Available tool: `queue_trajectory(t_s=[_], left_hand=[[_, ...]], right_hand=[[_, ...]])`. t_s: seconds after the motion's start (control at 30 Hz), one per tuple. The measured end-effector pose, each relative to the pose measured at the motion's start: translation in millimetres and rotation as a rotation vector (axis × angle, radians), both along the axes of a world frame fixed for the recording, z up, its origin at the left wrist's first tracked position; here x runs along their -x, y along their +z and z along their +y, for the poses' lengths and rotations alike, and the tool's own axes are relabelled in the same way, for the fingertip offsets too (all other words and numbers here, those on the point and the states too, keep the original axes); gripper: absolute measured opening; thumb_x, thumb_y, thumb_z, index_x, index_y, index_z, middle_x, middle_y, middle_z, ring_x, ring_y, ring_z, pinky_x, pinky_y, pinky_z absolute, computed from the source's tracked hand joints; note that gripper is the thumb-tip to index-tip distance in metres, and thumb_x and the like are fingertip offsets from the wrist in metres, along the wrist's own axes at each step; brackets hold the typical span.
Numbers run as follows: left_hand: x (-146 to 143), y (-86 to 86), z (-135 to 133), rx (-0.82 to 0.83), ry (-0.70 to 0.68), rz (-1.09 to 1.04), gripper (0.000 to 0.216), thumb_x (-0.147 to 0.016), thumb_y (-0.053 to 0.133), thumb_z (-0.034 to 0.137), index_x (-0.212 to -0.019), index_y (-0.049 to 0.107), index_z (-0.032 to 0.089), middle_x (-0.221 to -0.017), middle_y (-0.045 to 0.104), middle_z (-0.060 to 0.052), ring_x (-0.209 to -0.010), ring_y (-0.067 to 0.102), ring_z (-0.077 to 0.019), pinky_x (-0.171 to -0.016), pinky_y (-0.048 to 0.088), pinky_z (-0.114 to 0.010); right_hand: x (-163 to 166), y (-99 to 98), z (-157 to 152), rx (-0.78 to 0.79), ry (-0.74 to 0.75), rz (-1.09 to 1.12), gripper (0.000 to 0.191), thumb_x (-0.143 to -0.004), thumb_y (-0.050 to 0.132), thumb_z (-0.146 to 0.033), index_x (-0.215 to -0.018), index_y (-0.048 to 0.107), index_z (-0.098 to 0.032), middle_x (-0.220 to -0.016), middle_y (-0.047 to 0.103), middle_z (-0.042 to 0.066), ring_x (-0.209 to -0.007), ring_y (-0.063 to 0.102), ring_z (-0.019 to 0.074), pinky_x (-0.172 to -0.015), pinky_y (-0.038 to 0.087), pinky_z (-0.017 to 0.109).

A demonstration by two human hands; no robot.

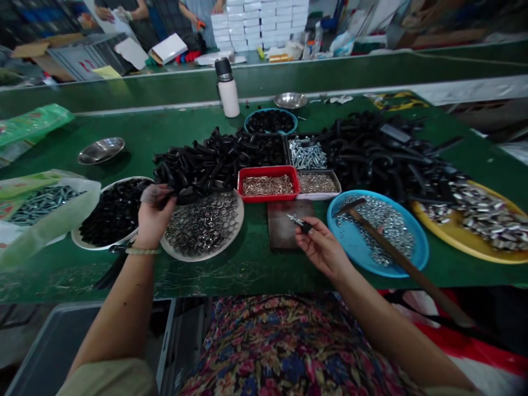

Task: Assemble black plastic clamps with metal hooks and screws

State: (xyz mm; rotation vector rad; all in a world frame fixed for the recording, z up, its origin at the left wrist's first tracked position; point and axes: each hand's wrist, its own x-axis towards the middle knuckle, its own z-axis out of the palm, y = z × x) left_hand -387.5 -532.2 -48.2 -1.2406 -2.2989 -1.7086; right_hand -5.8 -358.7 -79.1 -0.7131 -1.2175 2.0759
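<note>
My left hand (154,214) is at the near left edge of a heap of black curved parts (202,159), fingers pinched at a black curved part (187,195); its grip is partly hidden. Just below lies a pale round tray (173,253) of metal rings (202,223). To its left stands a white bowl (78,242) of small black pieces (111,214). My right hand (324,247) holds a small black-and-metal part (300,223) between thumb and fingers, metal end pointing left. That part is above a dark flat block (284,228) on the green table (247,264).
A hammer (383,242) rests across a blue tray (421,264) of small metal pieces, handle jutting over the near edge. A red bin (268,198) of small pins, a yellow tray (449,236) of metal parts and a flask (228,91) stand around. Two people work behind.
</note>
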Motion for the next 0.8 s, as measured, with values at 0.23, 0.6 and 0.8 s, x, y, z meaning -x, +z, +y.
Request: queue_trajectory(t_s=[0.23,0.6,0.8], left_hand=[[-153,49.2,68,-0.168,-0.444,-0.901,0.040,-0.073,0.075,0.029,-0.107,0.053,0.026,-0.079,0.056,0.004,-0.062,0.052,-0.0070,-0.057,0.048,-0.020],[-248,20.2,101,0.173,-0.698,-1.090,0.039,-0.075,0.072,0.027,-0.106,0.050,0.021,-0.074,0.049,0.006,-0.055,0.043,-0.0042,-0.049,0.037,-0.017],[-244,20.6,101,0.351,-0.982,-0.744,0.050,-0.074,0.075,0.024,-0.117,0.049,0.021,-0.086,0.057,0.002,-0.073,0.054,-0.0092,-0.067,0.044,-0.022]], right_hand=[[-14,23.5,-13,-0.826,-0.018,-0.243,0.023,-0.091,0.054,-0.023,-0.113,0.062,-0.027,-0.102,0.071,0.005,-0.091,0.070,0.0179,-0.083,0.058,0.036],[-44,19.1,-11,-0.936,0.044,-0.296,0.028,-0.095,0.043,-0.016,-0.118,0.056,-0.024,-0.101,0.069,0.005,-0.089,0.069,0.0160,-0.080,0.058,0.032],[-61,25.7,4,-0.691,0.311,-0.187,0.024,-0.095,0.048,-0.023,-0.118,0.051,-0.023,-0.103,0.068,0.006,-0.090,0.070,0.0169,-0.080,0.057,0.035]])
